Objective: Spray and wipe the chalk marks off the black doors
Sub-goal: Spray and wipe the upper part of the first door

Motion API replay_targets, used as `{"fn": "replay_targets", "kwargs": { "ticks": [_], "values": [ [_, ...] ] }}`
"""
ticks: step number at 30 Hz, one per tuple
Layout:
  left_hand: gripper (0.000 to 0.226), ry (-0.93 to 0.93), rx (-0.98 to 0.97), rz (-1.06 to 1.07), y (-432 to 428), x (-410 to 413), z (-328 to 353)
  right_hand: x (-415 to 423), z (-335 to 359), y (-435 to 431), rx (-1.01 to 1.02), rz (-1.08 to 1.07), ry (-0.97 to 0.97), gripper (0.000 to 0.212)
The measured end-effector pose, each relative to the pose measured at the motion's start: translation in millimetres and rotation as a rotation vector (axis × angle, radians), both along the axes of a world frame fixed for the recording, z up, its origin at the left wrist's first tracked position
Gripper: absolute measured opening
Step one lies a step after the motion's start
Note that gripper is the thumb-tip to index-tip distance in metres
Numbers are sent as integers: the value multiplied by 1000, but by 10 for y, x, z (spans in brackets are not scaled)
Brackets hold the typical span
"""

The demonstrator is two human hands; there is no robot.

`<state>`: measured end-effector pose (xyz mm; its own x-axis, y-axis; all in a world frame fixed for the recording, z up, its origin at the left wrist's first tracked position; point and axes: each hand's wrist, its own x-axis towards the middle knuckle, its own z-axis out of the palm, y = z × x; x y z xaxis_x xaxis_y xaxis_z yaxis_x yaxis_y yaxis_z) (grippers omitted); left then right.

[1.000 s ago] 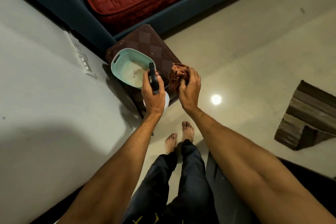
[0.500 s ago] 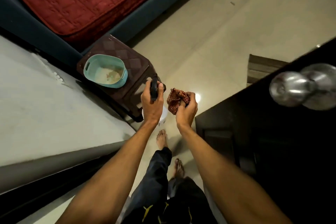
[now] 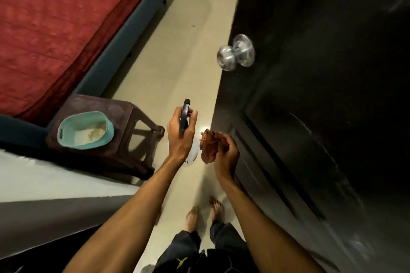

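My left hand (image 3: 180,137) grips a spray bottle (image 3: 184,115) by its black head, the white body hanging below my wrist. My right hand (image 3: 227,154) holds a bunched red checked cloth (image 3: 209,143) just right of the bottle. The black door (image 3: 321,95) fills the right side, with a round silver knob (image 3: 235,52) above my hands. Faint pale chalk streaks show on the door panel at mid right and at the top right. Both hands hang over the floor, a little left of the door's face.
A brown plastic stool (image 3: 133,122) carries a teal basin (image 3: 85,129) at left, against a bed with a red mattress (image 3: 55,17). A white wall (image 3: 55,179) runs along the lower left. My bare feet (image 3: 204,213) stand on the beige floor strip between stool and door.
My view has swung right from the stool to the black door, which now fills the right side. Both hands keep the bottle and cloth and have moved away from the stool.
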<state>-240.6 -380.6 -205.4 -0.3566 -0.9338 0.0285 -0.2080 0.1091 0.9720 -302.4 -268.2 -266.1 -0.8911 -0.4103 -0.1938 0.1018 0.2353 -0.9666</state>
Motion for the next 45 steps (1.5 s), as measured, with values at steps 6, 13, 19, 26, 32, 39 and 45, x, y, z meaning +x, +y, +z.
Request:
{"fn": "replay_targets", "kwargs": {
  "ticks": [6,13,19,26,32,39,45],
  "values": [
    [18,-30,-90,-200,533,-2,59,60,346,715,-90,-139,-35,65],
    [8,48,-62,-378,1519,-137,280,152,790,1828,-119,-361,145,55],
    [4,156,-39,-523,2349,-145,651,357,1534,2734,-289,-631,381,38],
    [22,334,-38,-672,2786,-148,1362,292,2827,3289,-498,-1072,856,26],
    [5,408,-42,-794,2696,-164,1806,137,3322,3373,-463,-1195,1095,40],
    [14,420,-12,-904,2451,-228,1988,-307,2837,3210,337,-856,1361,47],
    [18,425,-16,-978,2478,-319,2129,-469,3135,3536,453,-931,1487,52]
  ]
}}
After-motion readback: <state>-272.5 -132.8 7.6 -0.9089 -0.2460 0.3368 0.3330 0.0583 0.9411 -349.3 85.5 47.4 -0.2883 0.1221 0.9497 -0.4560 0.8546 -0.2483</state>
